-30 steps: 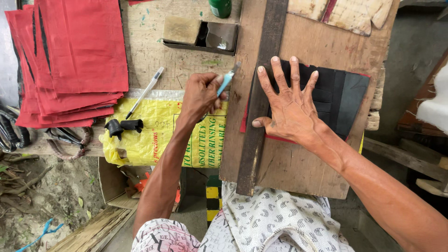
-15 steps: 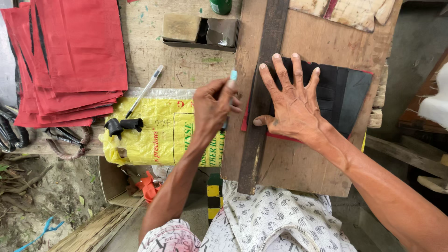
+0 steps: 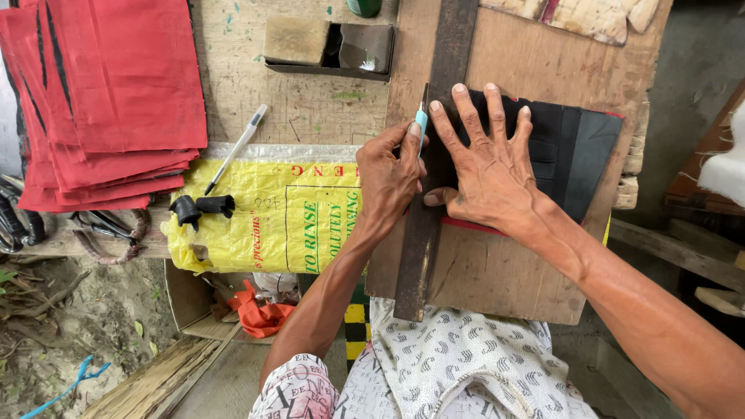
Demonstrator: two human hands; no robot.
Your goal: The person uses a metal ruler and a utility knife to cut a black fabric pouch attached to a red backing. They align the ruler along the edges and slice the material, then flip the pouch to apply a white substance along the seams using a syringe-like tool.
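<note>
— So what is each hand doing?

— Well, the left hand has its grip shut tight on a small knife with a light blue handle, and the blade lies along the edge of a long dark metal ruler. The right hand grips nothing. Its fingers are spread wide and press flat on the ruler and on the black sheets.

— Where are the sheets?

— On a wooden board, with a red sheet peeking out below them.

— How do they feel, do you think?

— Thin, light and bendy, I guess. They look like they could slide, so a flat palm holds them best. The ruler looks stiff and heavy.

— What else is near?

— A yellow bag, a pen and a red pile lie on the bench.
</note>
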